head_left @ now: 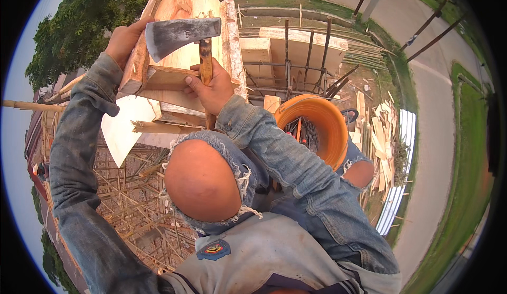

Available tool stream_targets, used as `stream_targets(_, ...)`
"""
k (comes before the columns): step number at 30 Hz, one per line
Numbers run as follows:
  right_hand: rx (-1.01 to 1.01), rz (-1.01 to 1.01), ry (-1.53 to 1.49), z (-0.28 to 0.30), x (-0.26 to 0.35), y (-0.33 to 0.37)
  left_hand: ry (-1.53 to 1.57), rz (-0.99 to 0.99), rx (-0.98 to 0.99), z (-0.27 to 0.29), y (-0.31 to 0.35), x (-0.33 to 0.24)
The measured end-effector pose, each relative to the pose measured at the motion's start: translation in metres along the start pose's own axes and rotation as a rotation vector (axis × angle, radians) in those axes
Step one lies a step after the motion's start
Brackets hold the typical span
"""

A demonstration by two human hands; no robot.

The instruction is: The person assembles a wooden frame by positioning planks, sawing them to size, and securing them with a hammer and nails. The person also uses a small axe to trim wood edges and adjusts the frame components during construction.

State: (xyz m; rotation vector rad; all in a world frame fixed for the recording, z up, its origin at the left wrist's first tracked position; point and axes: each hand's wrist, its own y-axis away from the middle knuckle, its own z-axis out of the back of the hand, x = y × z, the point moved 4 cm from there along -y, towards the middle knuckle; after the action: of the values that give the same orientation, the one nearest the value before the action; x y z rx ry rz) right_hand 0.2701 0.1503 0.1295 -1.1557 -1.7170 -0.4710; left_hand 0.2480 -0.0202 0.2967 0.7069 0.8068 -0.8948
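Note:
A hatchet with a dark steel head and a short wooden handle stands upright in my right hand. The fingers wrap round the handle, with the thumb beside a wooden block. My left hand grips the left edge of a wooden formwork trough; its fingertips are partly hidden behind the board. Across the near end of the trough sits a short wooden crosspiece, just below the hatchet head. Small wood chips lie on the board behind the hatchet.
An orange bucket with nails and tools stands right of my knee. Bamboo scaffolding drops away below on the left. Upright steel rods rise beyond the bucket. Scrap wood and metal sheets lie far below on the right.

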Motion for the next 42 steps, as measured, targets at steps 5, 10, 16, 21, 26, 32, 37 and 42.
stream_targets(5, -0.127, -0.223, -0.182, 0.009, -0.024, 0.01, -0.206, -0.039, -0.08, -0.035, -0.015, 0.011)
stream_targets(10, -0.156, -0.238, -0.317, 0.02, -0.04, 0.019, -0.234, -0.069, -0.093, -0.037, -0.01, 0.03)
stream_targets(16, -0.086, -0.28, -0.283, 0.034, -0.055, 0.039, -0.076, -0.116, 0.004, -0.054, 0.014, 0.054)
stream_targets(21, -0.122, -0.292, -0.293, 0.042, -0.075, 0.061, -0.092, -0.168, -0.103, -0.069, 0.039, 0.074)
stream_targets(26, -0.111, -0.251, -0.287, 0.045, -0.085, 0.065, -0.08, -0.351, -0.255, -0.076, 0.049, 0.064)
stream_targets(32, -0.134, -0.266, -0.285, 0.046, -0.079, 0.068, -0.847, -1.0, 0.116, -0.088, 0.123, 0.054)
stream_targets(37, -0.14, -0.247, -0.264, 0.043, -0.069, 0.073, -1.205, -0.852, 0.166, -0.089, 0.132, 0.056)
stream_targets(42, -0.128, -0.219, -0.247, 0.043, -0.07, 0.079, -1.301, -0.826, 0.206, -0.097, 0.134, 0.048)
